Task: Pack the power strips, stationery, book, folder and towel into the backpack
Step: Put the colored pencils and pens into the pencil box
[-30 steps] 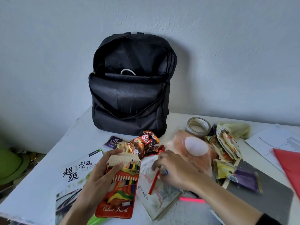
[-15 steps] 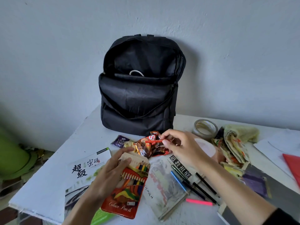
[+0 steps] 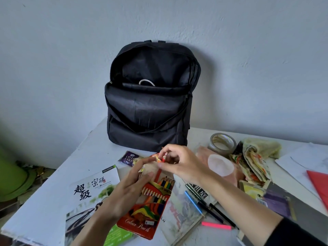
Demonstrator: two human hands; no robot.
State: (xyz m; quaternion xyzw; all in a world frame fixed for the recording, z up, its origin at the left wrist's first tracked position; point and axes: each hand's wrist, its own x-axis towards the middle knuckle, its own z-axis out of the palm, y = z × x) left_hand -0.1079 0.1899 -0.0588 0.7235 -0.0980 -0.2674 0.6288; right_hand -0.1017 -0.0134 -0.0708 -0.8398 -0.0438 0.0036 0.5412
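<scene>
A single head-worn camera looks forward and down, close over a table (image 3: 53, 201), facing a wall (image 3: 248, 59).

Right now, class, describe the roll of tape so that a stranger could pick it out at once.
Find the black backpack standing on the white table. Just right of its base, beside the yellowish towel, lies the roll of tape. It alone is a ring, brownish-clear with a hollow middle.

Home desk (image 3: 53, 183): books (image 3: 95, 185), snack packets (image 3: 128, 158), plaster wall (image 3: 248, 68).
</scene>
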